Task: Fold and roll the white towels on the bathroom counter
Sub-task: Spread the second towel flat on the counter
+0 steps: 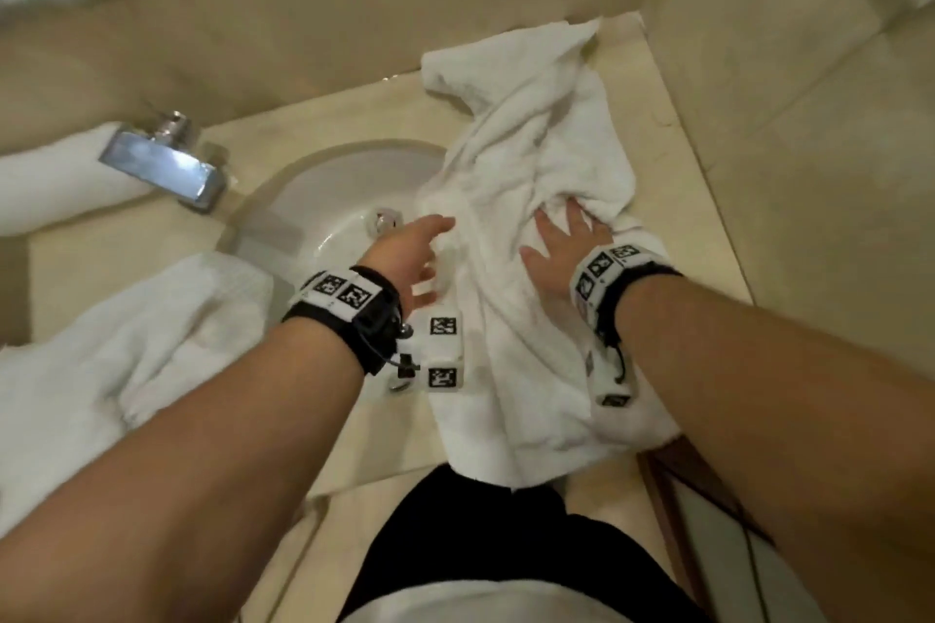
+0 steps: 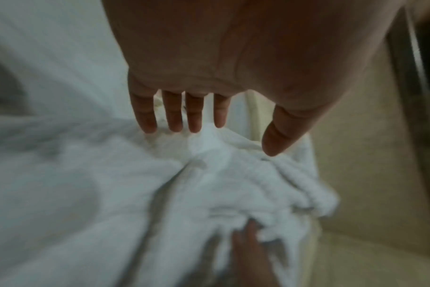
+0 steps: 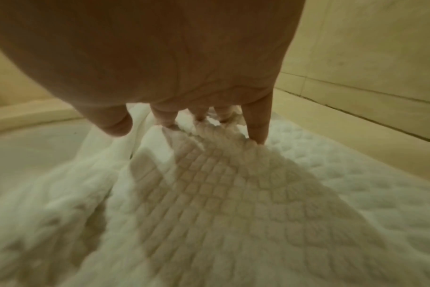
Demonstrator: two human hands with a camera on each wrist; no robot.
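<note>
I am pressing my right hand [image 1: 561, 245], fingers spread flat, onto the crumpled white towel [image 1: 531, 197], which is lying along the right side of the surface [image 1: 678, 238], draping partly over the sink [image 1: 324, 207] rim and over the front edge. My left hand [image 1: 407, 258] is hovering with straight, relaxed fingers at the towel's left edge, holding nothing. A second white towel [image 1: 126, 334] is lying bunched left of the sink, near the faucet [image 1: 164, 162].

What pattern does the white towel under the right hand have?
A raised grid of small squares on the white towel, clearest in the right wrist view.
</note>
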